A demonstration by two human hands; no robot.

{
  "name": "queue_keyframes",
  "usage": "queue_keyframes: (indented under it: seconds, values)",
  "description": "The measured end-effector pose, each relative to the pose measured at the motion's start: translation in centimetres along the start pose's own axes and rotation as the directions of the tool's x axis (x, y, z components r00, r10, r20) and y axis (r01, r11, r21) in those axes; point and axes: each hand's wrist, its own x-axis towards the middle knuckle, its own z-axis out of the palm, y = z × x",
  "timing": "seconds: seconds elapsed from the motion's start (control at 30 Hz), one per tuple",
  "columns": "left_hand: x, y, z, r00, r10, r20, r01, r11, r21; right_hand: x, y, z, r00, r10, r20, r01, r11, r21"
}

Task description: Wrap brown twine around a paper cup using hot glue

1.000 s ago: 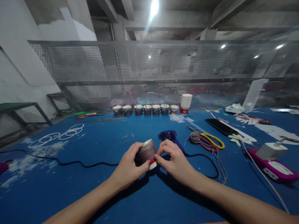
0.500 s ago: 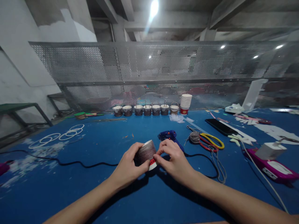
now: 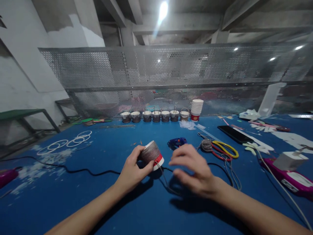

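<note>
My left hand (image 3: 134, 165) grips a paper cup (image 3: 151, 153) wound with grey-brown cord, tilted above the blue table. A red band and white rim show at its lower end. From that end a loose grey cord (image 3: 166, 184) trails down to the right. My right hand (image 3: 195, 169) is off the cup, to its right, with fingers apart and curved; nothing shows in it. Just beyond that hand lies a blue glue gun (image 3: 177, 142), partly hidden by it. A ball of grey cord (image 3: 206, 145) rests beside yellow-handled scissors (image 3: 226, 149).
Several wrapped cups (image 3: 156, 116) line the back edge beside a stack of paper cups (image 3: 197, 109). White rings (image 3: 79, 139) lie at left. A black cable (image 3: 83, 170) crosses the table. On the right are a black phone (image 3: 234, 133) and a magenta power strip (image 3: 293, 178).
My right hand has let go of the cup and moved right, its fingers opening. The cup has shifted slightly left in my left hand, and the trailing cord now shows.
</note>
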Motion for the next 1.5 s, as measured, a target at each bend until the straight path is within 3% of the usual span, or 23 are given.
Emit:
queue_keyframes:
  seconds: [0.07,0.13,0.17,0.2,0.23,0.3,0.4,0.47,0.6,0.73,0.93,1.1,1.33,1.5]
  values:
    - [0.1,-0.1,-0.1,1.000,-0.003,-0.019,0.003,1.000,0.003,0.7,1.8,-1.1,0.952,0.190,-0.240,-0.197,0.980,-0.007]
    - [0.3,-0.1,-0.2,1.000,-0.006,-0.014,0.006,1.000,0.008,1.3,4.3,-2.2,0.834,0.433,-0.343,-0.448,0.893,0.039]
    - [0.3,-0.1,-0.3,1.000,-0.007,-0.013,0.008,1.000,0.008,1.6,5.5,-2.7,0.748,0.587,-0.310,-0.593,0.801,0.084]
    - [0.4,-0.2,-0.3,1.000,-0.010,-0.013,0.010,1.000,0.004,1.7,6.6,-3.2,0.657,0.727,-0.199,-0.721,0.683,0.117]
    - [0.4,-0.2,-0.3,1.000,-0.015,-0.014,0.015,1.000,-0.003,1.8,7.4,-3.6,0.624,0.771,-0.127,-0.762,0.637,0.119]
    - [0.5,-0.3,-0.4,0.999,-0.027,-0.023,0.027,1.000,-0.012,1.6,8.4,-4.0,0.581,0.812,0.050,-0.811,0.573,0.117]
    - [0.6,-0.5,-0.5,0.999,-0.036,-0.037,0.036,0.999,0.001,0.8,8.5,-3.2,0.572,0.761,0.304,-0.812,0.579,0.078]
    - [0.7,-0.6,-0.5,0.998,-0.042,-0.040,0.043,0.999,0.018,0.3,8.2,-1.9,0.587,0.744,0.319,-0.791,0.612,0.029]
    - [0.8,-1.0,-0.4,0.997,-0.063,-0.032,0.064,0.997,0.035,0.1,7.4,0.4,0.623,0.759,0.188,-0.774,0.632,0.011]
    - [1.1,-1.6,-0.4,0.997,-0.067,-0.046,0.068,0.997,0.031,0.5,5.4,0.6,0.635,0.731,0.250,-0.771,0.621,0.144]
    - [1.3,-1.8,-0.5,0.994,-0.086,-0.067,0.089,0.996,0.032,-0.1,2.5,1.1,0.791,0.575,0.211,-0.608,0.778,0.159]
    - [1.2,-1.7,-0.4,0.995,-0.066,-0.080,0.071,0.995,0.071,-0.9,2.2,2.0,0.858,0.489,0.156,-0.499,0.866,0.025]
    - [1.1,-1.9,-0.2,0.997,-0.033,-0.076,0.041,0.993,0.111,-1.0,2.1,2.3,0.903,0.404,0.147,-0.394,0.914,-0.094]
    - [1.1,-1.8,-0.4,0.997,-0.037,-0.074,0.045,0.994,0.104,-1.0,2.2,2.2,0.897,0.431,0.098,-0.418,0.900,-0.127]
